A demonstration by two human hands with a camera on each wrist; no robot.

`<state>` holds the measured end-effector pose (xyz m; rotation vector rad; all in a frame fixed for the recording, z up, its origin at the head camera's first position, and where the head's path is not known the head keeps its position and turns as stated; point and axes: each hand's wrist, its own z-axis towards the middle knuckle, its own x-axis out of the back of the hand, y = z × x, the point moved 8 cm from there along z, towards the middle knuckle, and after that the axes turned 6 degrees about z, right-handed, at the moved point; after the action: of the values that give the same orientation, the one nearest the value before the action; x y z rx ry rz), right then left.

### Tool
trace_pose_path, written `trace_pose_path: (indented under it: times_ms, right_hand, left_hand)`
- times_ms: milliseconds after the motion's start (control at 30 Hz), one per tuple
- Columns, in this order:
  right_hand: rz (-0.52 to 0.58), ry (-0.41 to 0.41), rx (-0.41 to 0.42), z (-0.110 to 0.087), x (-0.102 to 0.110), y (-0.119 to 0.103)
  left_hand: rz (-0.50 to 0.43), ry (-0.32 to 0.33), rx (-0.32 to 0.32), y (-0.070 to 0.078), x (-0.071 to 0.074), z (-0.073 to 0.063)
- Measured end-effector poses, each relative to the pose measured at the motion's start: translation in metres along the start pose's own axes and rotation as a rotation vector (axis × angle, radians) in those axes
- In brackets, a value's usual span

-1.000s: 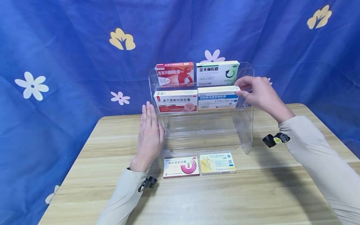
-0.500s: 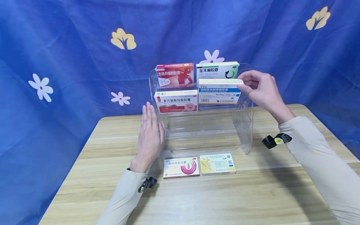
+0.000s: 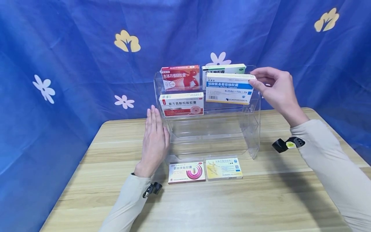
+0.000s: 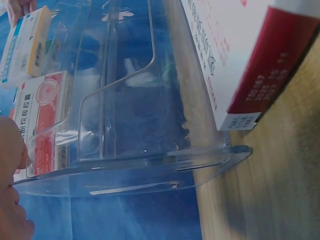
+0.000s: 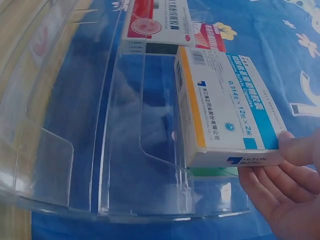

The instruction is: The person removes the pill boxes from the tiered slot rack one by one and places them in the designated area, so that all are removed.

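Observation:
My right hand [image 3: 276, 91] pinches the right end of a white-and-blue medicine box [image 3: 229, 91], thumb in front and fingers behind. That box is raised above the second tier of the clear acrylic rack [image 3: 208, 129] and overlaps the green-and-white box [image 3: 239, 69] behind it. In the right wrist view the thumb and fingers grip the end of the medicine box [image 5: 227, 110]. My left hand [image 3: 155, 138] lies flat with straight fingers against the rack's left side. A red-and-white box [image 3: 182, 106] stands at the left of the second tier, with a red box [image 3: 179, 79] above it.
On the wooden table [image 3: 203, 206], in front of the rack, lie a white box with a pink swirl [image 3: 186, 172] and a yellow-and-white box [image 3: 224, 168]. A blue flowered curtain [image 3: 72, 64] hangs behind the table.
My right hand has lifted the white-and-blue medicine box up out of the second tier and slightly to the right, covering more of the green-and-white box. The left hand has stayed put.

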<state>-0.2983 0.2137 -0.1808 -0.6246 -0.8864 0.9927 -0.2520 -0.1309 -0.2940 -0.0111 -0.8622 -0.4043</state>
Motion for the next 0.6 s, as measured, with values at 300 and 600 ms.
trace_pose_path:
  times_ms: [300,600]
  right_hand:
    - [0.027,0.005,-0.052,-0.016,0.013,0.010]
    - [0.065,-0.027,-0.080,-0.034,0.018,0.019]
  left_hand:
    - [0.014,-0.014,0.006,-0.003,-0.002,0.001]
    - [0.000,-0.003,0.003,-0.001,-0.002,0.001]
